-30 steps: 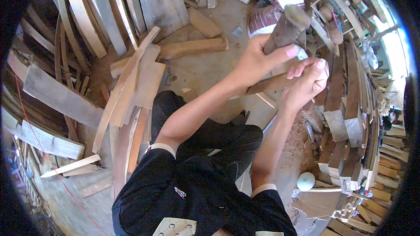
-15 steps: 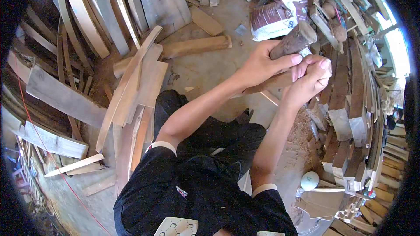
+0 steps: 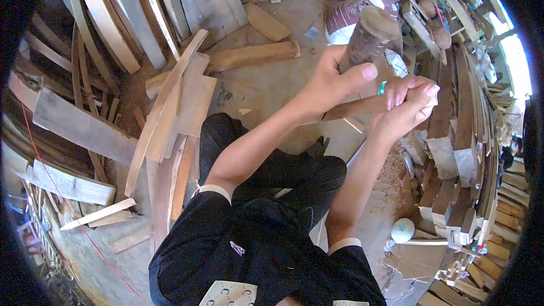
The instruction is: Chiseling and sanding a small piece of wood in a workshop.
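My left hand (image 3: 326,88) wraps around a thick, round, dark wooden piece (image 3: 365,39), with its flat cut end tilted up. My right hand (image 3: 405,110) is beside it on the right, fingers curled closed over the right end of a flat brown wooden bar (image 3: 354,109). The bar's left end passes below my left wrist. How far it runs inside my right hand is hidden. A small teal spot shows between the hands; I cannot tell what it is.
Long planks (image 3: 113,17) lean at the back left. Boards (image 3: 187,96) lie piled left of my legs. A beam (image 3: 255,56) lies on the floor. Behind my hands stands a white and maroon sack (image 3: 345,14). Stacked timbers (image 3: 453,136) line the right, near a pale ball (image 3: 403,230).
The round wooden piece has moved up and to the left, tipping more upright and looking larger. My right hand has shifted right, away from my left hand, and the bar moved with it.
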`<action>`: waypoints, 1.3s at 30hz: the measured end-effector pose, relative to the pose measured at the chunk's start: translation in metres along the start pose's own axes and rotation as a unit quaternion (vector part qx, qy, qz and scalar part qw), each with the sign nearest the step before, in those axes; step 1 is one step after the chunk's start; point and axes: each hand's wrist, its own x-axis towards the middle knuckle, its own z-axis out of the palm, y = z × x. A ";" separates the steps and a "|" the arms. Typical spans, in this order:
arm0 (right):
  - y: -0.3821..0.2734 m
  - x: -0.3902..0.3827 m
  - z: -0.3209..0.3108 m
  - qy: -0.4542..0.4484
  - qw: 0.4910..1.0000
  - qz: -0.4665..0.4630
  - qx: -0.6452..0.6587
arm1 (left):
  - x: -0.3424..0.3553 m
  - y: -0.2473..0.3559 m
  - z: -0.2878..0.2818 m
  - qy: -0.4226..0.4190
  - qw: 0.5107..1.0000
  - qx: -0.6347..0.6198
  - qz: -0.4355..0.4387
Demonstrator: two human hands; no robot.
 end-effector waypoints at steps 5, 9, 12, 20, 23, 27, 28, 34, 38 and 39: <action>-0.002 0.001 -0.008 0.052 0.998 0.016 -0.021 | -0.001 -0.009 -0.010 -0.003 0.999 -0.036 -0.017; -0.002 -0.004 -0.001 0.000 1.000 0.012 0.023 | 0.012 0.007 0.005 -0.018 0.999 -0.001 -0.042; -0.004 -0.006 0.001 0.027 1.000 0.012 -0.009 | 0.008 0.016 0.017 -0.052 0.999 -0.001 -0.001; -0.001 -0.004 0.001 0.002 1.000 0.007 0.008 | 0.000 0.004 0.007 0.005 0.998 0.051 -0.048; -0.002 -0.005 0.003 -0.004 1.000 0.005 0.009 | 0.000 0.010 0.007 0.002 0.999 0.035 -0.021; 0.001 -0.005 0.000 0.037 0.999 0.019 0.006 | -0.019 -0.023 -0.006 0.044 0.993 0.028 -0.104; 0.000 -0.005 -0.001 0.036 0.999 0.019 0.007 | -0.020 -0.028 -0.011 0.036 0.987 0.049 -0.146; -0.004 -0.003 -0.013 0.029 1.000 0.001 -0.002 | -0.006 -0.008 -0.007 -0.017 0.999 -0.043 -0.018; -0.006 -0.006 -0.012 0.014 0.999 0.016 0.030 | -0.014 -0.028 -0.017 -0.039 0.999 -0.034 -0.016; -0.008 -0.006 -0.011 0.030 0.999 0.013 0.006 | -0.022 -0.041 -0.022 0.002 0.997 0.004 -0.077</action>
